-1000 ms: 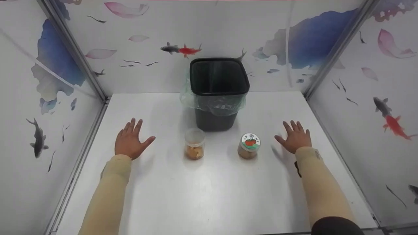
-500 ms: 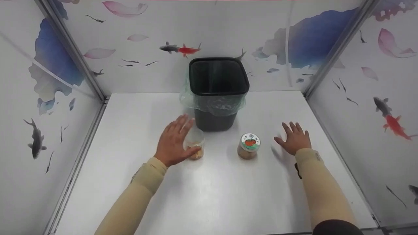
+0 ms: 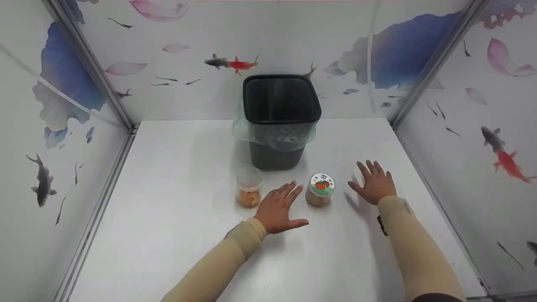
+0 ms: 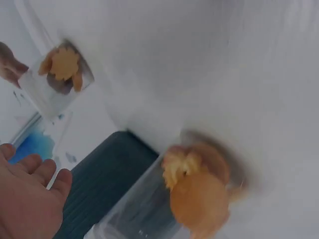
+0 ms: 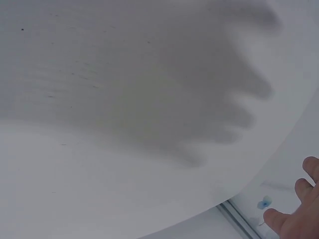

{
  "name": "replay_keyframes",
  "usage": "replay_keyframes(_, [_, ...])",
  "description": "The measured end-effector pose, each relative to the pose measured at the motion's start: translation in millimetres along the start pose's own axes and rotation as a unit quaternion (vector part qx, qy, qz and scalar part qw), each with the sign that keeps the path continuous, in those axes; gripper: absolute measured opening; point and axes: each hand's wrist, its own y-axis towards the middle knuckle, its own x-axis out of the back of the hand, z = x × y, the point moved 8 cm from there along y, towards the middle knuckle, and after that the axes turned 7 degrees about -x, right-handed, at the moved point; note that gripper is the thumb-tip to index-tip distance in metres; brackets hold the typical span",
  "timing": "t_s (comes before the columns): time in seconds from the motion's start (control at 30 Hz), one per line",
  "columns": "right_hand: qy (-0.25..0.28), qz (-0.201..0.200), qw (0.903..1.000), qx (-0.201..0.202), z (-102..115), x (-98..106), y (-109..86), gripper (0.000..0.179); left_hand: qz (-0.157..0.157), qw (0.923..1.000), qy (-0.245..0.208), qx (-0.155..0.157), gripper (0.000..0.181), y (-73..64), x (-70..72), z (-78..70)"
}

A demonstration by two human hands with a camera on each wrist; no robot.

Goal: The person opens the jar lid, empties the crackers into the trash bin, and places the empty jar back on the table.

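just in front of the square black plastic bin [image 3: 277,158], to its left, stood a clear plastic jar of orange biscuits [image 3: 249,195], and the left hand [image 3: 277,209], spread wide and holding nothing, hung between it and a round jar with a white-and-green fruit-printed lid [image 3: 321,189] to the bin's front right. farther right of the bin, the right hand [image 3: 375,184] was spread wide too, also empty. any grasp of the lidded jar seemed best made round its wall, thumb facing fingers.
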Motion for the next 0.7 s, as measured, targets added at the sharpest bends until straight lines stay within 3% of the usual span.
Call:
replay_keyframes(0.17, [0.001,0.003,1.0000,0.006,5.5,-3.4,-3.9,0.088,0.020,0.9911,-0.095,0.092,0.108,18.0,-35.3,7.6])
replay_keyframes(0.33, [-0.002,0.008,0.9999,0.015,15.4,-7.2,-5.8,0.087,0.019,0.9778,-0.145,0.150,0.112,32.0,-57.5,12.9])
replay_keyframes(0.53, [-0.008,0.005,0.9998,0.020,23.8,-8.6,-5.0,0.087,0.014,0.9630,-0.197,0.184,0.115,42.4,-73.3,15.4])
replay_keyframes(0.7, [-0.018,0.004,0.9995,0.025,29.0,-8.6,-0.7,0.086,0.002,0.9570,-0.217,0.192,0.114,49.0,-78.1,20.0])
